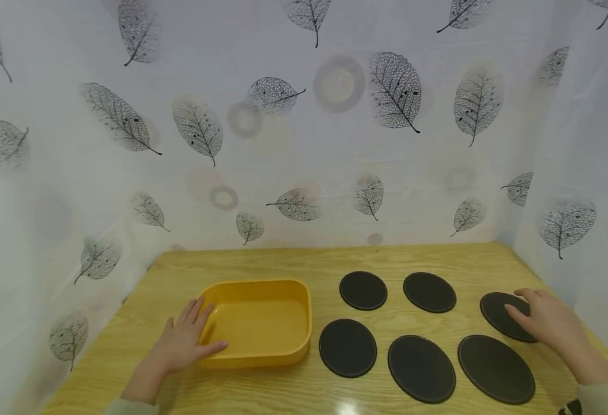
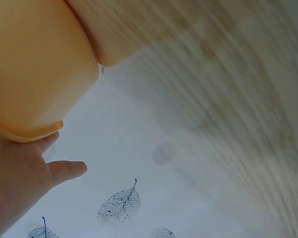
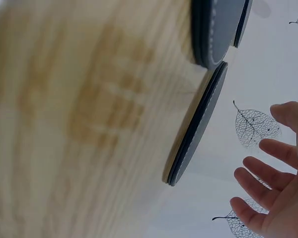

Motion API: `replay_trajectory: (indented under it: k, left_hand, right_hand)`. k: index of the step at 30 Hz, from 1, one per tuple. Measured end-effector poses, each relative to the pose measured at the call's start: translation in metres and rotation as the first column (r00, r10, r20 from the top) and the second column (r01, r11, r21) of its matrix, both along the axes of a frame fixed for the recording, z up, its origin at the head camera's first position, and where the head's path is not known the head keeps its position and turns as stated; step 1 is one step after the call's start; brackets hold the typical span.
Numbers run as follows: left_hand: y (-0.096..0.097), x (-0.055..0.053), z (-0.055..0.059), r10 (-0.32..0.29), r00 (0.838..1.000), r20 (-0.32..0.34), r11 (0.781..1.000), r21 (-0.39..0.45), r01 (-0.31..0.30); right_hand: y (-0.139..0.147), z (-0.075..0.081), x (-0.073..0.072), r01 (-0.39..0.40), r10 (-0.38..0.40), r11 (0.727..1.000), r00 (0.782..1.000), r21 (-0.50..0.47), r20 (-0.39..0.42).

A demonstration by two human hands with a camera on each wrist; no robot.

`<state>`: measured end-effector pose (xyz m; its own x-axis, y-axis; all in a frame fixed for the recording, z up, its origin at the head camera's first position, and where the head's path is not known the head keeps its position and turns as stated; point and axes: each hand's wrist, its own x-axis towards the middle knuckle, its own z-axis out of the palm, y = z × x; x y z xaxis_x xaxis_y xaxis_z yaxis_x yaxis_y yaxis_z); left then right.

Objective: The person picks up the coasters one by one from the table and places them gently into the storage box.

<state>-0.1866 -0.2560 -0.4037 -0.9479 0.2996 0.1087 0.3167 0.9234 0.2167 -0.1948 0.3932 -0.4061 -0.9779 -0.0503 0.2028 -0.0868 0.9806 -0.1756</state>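
Observation:
A yellow rectangular plastic basin with rounded corners stands on the left half of the table. On its left rim lies my left hand, fingers spread and straight, the thumb over the near corner. The left wrist view shows that hand against the basin's wall. My right hand hovers over the back right black round coaster, holding nothing. In the right wrist view the hand's fingers are loosely extended, apart from the dark stitched-edge coaster.
Several more black coasters lie in two rows between the basin and my right hand, among them a front right coaster and a back left coaster. A white leaf-printed curtain surrounds the wood-grain table at the back and sides.

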Motion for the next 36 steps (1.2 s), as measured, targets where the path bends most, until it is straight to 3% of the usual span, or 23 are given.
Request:
replay_trajectory:
  k: [9,18,32,36]
  left_hand:
    - [-0.005,-0.001,-0.004,-0.019,0.999,0.033,1.000,0.007,0.019]
    - [-0.004,-0.001,-0.004,-0.028,0.999,0.026,1.000,0.004,0.028]
    - [-0.004,-0.002,-0.003,-0.046,0.999,0.003,0.999,-0.011,0.046]
    - [-0.004,-0.002,-0.003,-0.051,0.999,0.001,0.999,-0.006,0.051]
  right_hand:
    - [0.009,-0.003,-0.011,-0.034,0.036,0.999,0.995,-0.019,0.091]
    - [0.025,-0.019,-0.018,-0.054,0.058,0.998,0.982,-0.029,0.179]
    - [0.032,-0.024,-0.023,-0.065,0.083,0.996,0.935,-0.064,0.345]
    - [0.033,-0.023,-0.023,-0.065,0.083,0.996,0.934,-0.064,0.349]
